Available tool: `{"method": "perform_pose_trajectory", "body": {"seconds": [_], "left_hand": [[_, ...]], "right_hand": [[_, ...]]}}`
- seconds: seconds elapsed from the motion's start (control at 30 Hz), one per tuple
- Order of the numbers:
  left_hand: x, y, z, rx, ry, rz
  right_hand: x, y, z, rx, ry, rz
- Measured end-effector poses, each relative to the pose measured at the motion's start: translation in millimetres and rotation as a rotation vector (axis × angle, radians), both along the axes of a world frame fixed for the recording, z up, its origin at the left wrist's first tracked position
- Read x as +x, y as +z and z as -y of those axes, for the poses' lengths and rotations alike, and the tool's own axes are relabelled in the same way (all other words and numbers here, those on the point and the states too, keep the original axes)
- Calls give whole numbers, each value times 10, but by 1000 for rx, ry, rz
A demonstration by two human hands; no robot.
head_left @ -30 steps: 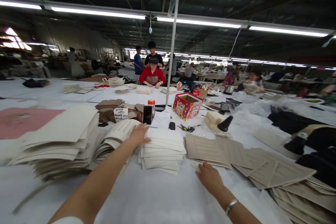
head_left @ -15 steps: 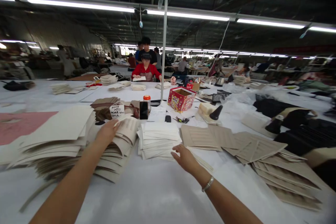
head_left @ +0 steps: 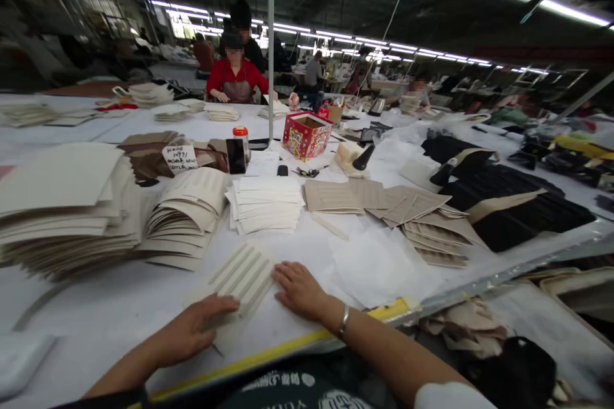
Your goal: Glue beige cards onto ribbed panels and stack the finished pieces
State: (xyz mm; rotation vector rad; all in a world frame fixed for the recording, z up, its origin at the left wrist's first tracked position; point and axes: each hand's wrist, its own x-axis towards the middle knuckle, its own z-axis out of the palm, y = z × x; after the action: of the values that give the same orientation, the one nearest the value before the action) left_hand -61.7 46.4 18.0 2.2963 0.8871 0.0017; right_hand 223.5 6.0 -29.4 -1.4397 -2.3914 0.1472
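A pale panel with raised parallel strips [head_left: 244, 276] lies at an angle on the white table near its front edge. My left hand [head_left: 194, 326] is at the panel's lower left side, thumb apart from the fingers. Flat beside the panel's right edge, my right hand [head_left: 298, 289] has its fingers spread, with a bracelet on the wrist. Beyond them stands a stack of white pieces [head_left: 266, 204]. To its left a fanned stack of cream panels [head_left: 187, 214] curves upward, and a taller stack of cream sheets [head_left: 57, 185] stands at the far left.
Beige panels [head_left: 336, 197] lie right of the white stack. Behind are a phone [head_left: 236, 156], a red box [head_left: 307, 135] and a metal pole [head_left: 271, 45]. Black pieces [head_left: 518, 204] cover the right side. A person in red [head_left: 235, 80] sits across the table.
Both hands have moved back toward the table's front edge, and a striped panel now lies between them. The view has turned right and tilted down.
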Motion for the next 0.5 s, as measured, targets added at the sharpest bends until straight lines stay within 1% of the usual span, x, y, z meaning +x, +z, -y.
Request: {"method": "perform_pose_trajectory", "body": {"seconds": [0.03, 0.07, 0.1, 0.13, 0.17, 0.23, 0.3, 0.37, 0.43, 0.5], "left_hand": [[58, -15, -15, 55, 77, -2], [125, -70, -17, 139, 160, -12], [196, -163, -8, 240, 234, -29], [264, -287, 8, 333, 274, -52], [321, -431, 26, 405, 267, -63], [390, -734, 45, 531, 146, -15], [399, -997, 23, 634, 22, 55], [383, -1181, -29, 691, -59, 109], [378, -1285, -74, 698, -89, 139], [398, -1326, -84, 663, -64, 147]], "right_hand": [[-54, -19, 43, -15, -8, 32], [-100, -16, 87, -27, -14, 56], [-137, 6, 128, -35, -17, 78], [-161, 45, 157, -48, -12, 101], [-172, 97, 163, -74, 0, 130], [-151, 238, 62, -145, 7, 191], [-93, 422, -233, -175, -43, 223], [-36, 625, -703, -110, -151, 197], [-15, 798, -1255, 3, -245, 153], [-39, 900, -1778, 70, -257, 164]]}}
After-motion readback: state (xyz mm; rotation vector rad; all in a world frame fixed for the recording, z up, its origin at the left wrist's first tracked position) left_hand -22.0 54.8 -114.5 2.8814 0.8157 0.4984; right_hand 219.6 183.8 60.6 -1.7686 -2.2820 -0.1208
